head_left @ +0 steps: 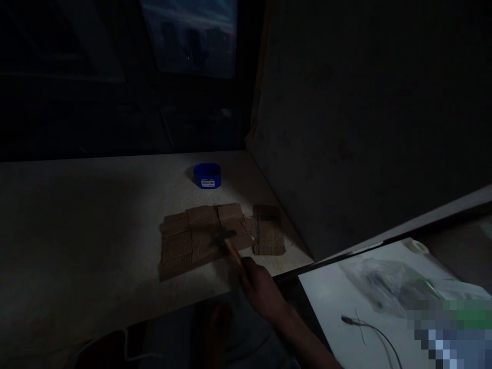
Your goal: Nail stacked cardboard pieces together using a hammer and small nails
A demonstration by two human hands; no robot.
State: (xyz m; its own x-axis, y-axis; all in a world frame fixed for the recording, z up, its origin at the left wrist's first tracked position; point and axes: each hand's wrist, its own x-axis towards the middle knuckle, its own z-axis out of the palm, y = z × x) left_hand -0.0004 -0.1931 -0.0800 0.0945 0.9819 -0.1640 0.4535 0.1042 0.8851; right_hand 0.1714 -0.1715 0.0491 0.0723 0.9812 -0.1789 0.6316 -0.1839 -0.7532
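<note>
My right hand (255,284) is closed around the wooden handle of a hammer (234,252). Its dark head is over flattened pieces of brown corrugated cardboard (179,246) lying on the pale ledge (96,230). In the dim light I cannot tell whether the head touches the cardboard. A smaller cardboard piece (269,230) lies just to the right, near the wall. Behind the cardboard stands a blue open container (207,177) with a white label; its contents are too dark to make out. I cannot make out my left hand anywhere.
A dark wall panel (365,113) rises along the right side of the ledge, and a window (192,38) is at the back. At lower right, a white surface (319,292) holds a clear plastic bag (388,282), a thin cable (374,328) and a tape roll (417,247).
</note>
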